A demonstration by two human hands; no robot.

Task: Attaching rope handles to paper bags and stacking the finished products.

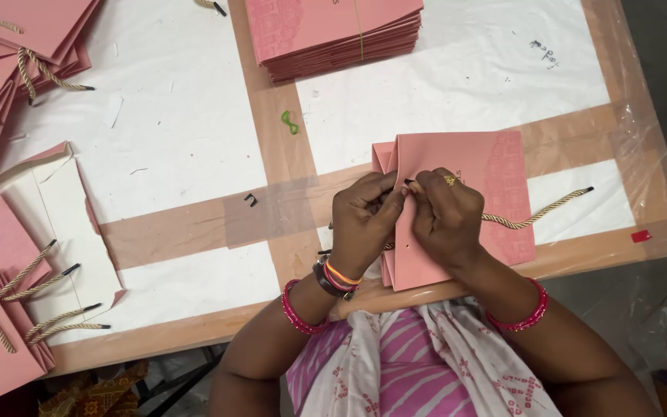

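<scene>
Fingers of my left hand (364,212) and right hand (445,216) pinch shut on the black tip of a gold cord (538,215) at a flat pink bag (465,208) near the desk's (194,116) front edge. Its other end trails loose toward the right edge, so I judge this handle unfinished; corded bags (9,309) sit at the left edge, a blank stack (333,31) at the far edge.

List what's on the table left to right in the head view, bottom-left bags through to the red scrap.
Pink bags with cord handles → black clip on the tape → green rubber band → left hand → right hand on the flat pink bag → gold cord end → red scrap.
</scene>
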